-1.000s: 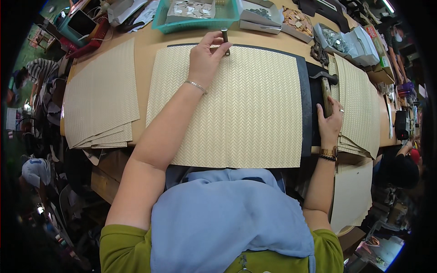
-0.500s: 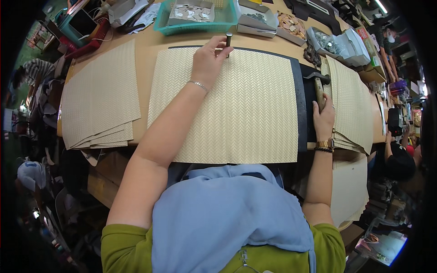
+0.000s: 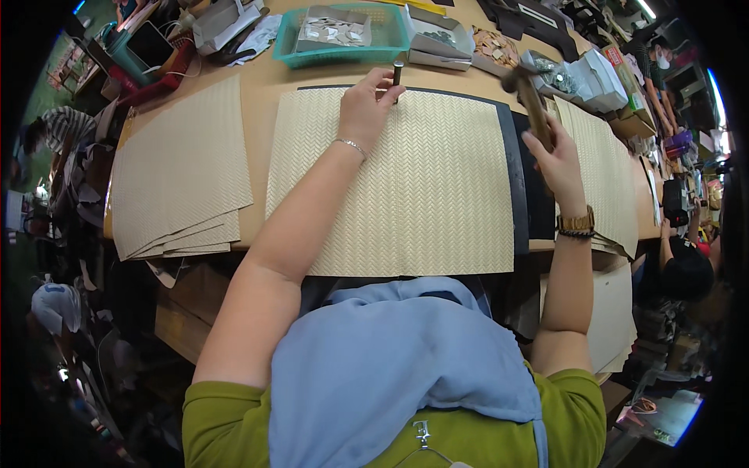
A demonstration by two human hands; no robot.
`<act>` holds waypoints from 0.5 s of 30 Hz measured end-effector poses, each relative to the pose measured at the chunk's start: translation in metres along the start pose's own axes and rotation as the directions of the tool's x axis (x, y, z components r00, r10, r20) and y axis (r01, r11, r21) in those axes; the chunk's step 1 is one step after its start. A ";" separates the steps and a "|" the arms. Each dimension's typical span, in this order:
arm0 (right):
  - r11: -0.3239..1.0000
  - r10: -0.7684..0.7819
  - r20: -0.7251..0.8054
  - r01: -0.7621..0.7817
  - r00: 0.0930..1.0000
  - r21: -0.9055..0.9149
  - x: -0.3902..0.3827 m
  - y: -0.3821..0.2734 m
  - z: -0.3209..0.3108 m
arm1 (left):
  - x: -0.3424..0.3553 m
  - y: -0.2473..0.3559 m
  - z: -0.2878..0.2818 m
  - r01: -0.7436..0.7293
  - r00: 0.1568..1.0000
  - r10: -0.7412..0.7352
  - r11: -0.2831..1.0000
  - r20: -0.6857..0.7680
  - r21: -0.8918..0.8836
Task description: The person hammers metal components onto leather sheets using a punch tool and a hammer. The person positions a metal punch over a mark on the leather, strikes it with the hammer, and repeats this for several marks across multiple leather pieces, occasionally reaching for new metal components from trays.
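Okay, quick pass on what I see from the head view.
Left hand: my left hand (image 3: 368,100) is curled, fingers pinched round a small dark punch tool (image 3: 396,74), heel of the hand resting on the sheet.
Punch tool: upright, tip down at the far edge of the woven sheet, just in front of the teal basket.
Right hand: my right hand (image 3: 555,160) is closed round the handle of a hammer (image 3: 529,92), raised off the worktop; a brown watch sits on that wrist.
Hammer: tilted, head up and away from me, blurred, well apart from the punch tool and to its right.
Woven sheet: large cream herringbone sheet (image 3: 437,179) lies flat in front of me, on a dark cutting mat (image 3: 521,187) that shows along its far and right edges.
Left stack: pile of similar cream sheets (image 3: 183,168) fanned out to the left, apart from the main sheet.
Right stack: more cream sheets (image 3: 605,168) beyond the mat on the right, partly behind my right hand.
Basket: teal basket (image 3: 343,53) with small pale cut pieces inside, at the far side of the worktop (image 3: 261,97).
Boxes: grey boxes (image 3: 433,39) just right of the basket; contents too small to tell.
Clothing: blue apron over a green top fills the lower middle.
Others: another person's arm shows at the far right rim.
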State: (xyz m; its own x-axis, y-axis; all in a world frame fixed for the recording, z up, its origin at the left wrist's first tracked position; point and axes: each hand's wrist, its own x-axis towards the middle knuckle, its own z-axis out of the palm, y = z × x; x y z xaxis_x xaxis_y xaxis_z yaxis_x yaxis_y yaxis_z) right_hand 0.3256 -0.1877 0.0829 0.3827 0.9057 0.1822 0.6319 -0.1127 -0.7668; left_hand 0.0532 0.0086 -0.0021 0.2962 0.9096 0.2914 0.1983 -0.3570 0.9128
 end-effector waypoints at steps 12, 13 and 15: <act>0.979 -0.150 0.375 0.191 0.915 -0.076 0.043 -0.106 0.052 | 0.002 -0.002 0.001 -0.032 0.999 0.033 0.999 -0.013 0.032; 0.967 -0.201 0.354 0.242 0.913 -0.075 0.048 -0.105 0.048 | 0.001 -0.002 0.001 -0.026 1.000 0.026 0.999 -0.014 0.026; 0.956 -0.262 0.279 0.288 0.924 -0.055 0.053 -0.112 0.043 | -0.002 -0.001 0.002 -0.005 1.000 0.005 1.000 -0.014 0.008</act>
State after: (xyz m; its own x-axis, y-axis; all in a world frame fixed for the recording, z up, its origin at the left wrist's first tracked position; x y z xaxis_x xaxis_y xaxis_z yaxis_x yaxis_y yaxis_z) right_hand 0.2463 -0.1092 0.1525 -0.0002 0.9803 0.1973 0.7514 0.1304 -0.6468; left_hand 0.0541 0.0071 -0.0043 0.2841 0.9107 0.2997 0.2043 -0.3629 0.9092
